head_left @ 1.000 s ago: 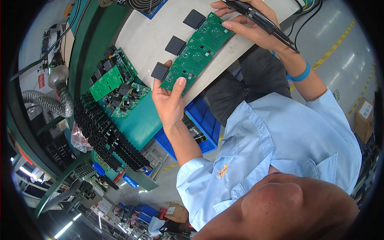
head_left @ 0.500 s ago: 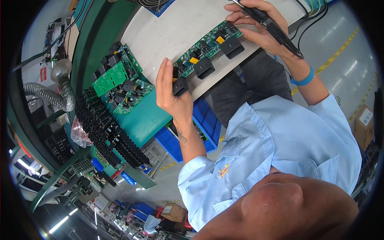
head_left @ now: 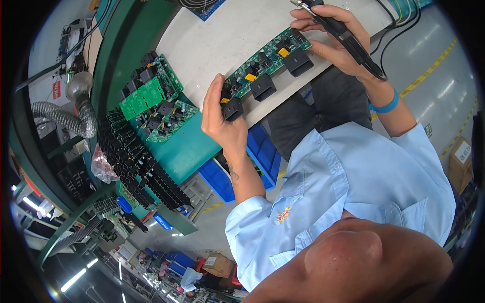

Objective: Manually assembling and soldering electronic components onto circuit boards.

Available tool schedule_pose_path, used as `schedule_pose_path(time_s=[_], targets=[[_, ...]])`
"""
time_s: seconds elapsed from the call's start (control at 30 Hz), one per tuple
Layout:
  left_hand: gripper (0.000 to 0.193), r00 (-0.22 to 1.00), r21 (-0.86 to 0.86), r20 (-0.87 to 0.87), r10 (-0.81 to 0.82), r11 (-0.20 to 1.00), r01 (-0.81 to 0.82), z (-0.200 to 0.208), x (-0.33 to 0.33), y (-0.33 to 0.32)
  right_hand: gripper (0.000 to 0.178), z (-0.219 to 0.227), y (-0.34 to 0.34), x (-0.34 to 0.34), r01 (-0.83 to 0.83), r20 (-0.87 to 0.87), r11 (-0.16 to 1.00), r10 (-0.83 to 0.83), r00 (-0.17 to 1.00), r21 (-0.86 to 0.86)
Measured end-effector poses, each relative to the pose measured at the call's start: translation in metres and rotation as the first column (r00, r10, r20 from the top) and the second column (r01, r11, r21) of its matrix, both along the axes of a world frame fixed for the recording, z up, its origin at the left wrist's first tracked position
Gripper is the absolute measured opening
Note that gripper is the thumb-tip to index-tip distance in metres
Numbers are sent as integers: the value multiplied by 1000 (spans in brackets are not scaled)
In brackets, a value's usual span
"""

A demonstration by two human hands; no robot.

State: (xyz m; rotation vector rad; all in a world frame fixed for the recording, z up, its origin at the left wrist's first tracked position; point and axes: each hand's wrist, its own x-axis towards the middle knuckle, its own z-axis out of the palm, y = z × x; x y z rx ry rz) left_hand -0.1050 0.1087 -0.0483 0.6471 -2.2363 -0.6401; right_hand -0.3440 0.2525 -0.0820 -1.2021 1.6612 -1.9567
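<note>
A long green circuit board (head_left: pixel 264 61) with black sockets, yellow parts and small components lies along the near edge of the pale worktop. My left hand (head_left: pixel 225 118) grips its left end, fingers along the far side and the palm beside a black socket. In my right hand (head_left: pixel 343 43) is a black pen-shaped tool (head_left: pixel 339 31) with a silver tip pointing up and away from the board. The thumb and fingertips of that same hand sit at the board's right end. The tool's exact kind is not plain.
Left of the worktop, several populated circuit boards (head_left: pixel 151 81) rest on a green surface (head_left: pixel 177 154), beside a long row of black-socketed boards (head_left: pixel 144 161). A blue bin (head_left: pixel 217 181) stands below the edge. A flexible metal duct (head_left: pixel 60 116) and black cables (head_left: pixel 396 30) flank the bench.
The board and both hands appear slightly farther right and lower, while the background shifts a little too. The hold on the board and on the tool looks the same.
</note>
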Motion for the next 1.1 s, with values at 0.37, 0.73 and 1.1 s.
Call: schedule_pose_path(time_s=[0.37, 0.73, 1.1], targets=[[54, 990, 55, -141, -23, 998, 31, -6, 1, 0, 52, -1, 1, 0, -30, -15, 1000, 30, 999, 8], [41, 991, 95, -127, -37, 994, 49, -2, 0, 1, 51, -4, 3, -5, -59, -25, 998, 59, 998, 13], [33, 968, -286, -198, -153, 954, 92, -3, -5, 8, 50, 58, 8, 39, 22, -97, 994, -12, 995, 105]])
